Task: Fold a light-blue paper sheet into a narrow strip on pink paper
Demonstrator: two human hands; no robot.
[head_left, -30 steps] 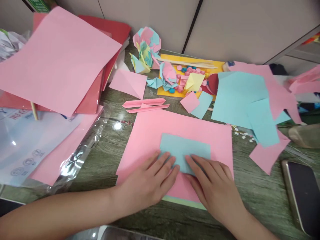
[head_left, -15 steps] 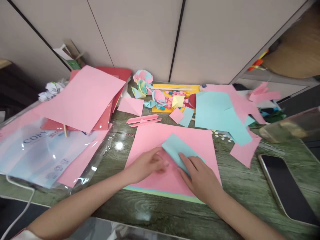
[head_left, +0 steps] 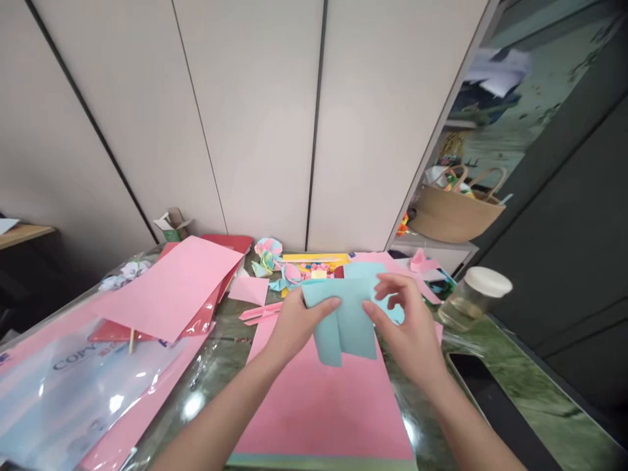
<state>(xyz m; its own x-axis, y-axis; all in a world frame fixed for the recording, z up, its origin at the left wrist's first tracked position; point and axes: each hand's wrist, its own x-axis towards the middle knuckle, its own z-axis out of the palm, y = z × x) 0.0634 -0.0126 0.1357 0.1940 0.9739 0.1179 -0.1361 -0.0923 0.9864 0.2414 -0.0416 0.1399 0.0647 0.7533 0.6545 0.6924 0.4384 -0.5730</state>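
Holding one folded blue sheet (head_left: 357, 335), two hands (head_left: 296, 322) (head_left: 411, 330), one phone (head_left: 498, 409), one jar (head_left: 466, 307)

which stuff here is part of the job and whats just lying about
Seems part of the job:
light-blue sheet, held in the left hand, with the right hand at its edge
pink sheet below the hands
folded pink strips, perhaps

Seems just lying about:
phone
white-lidded jar
handled basket
small open box

The turquoise sheet (head_left: 357, 330) is smooth, matt paper.
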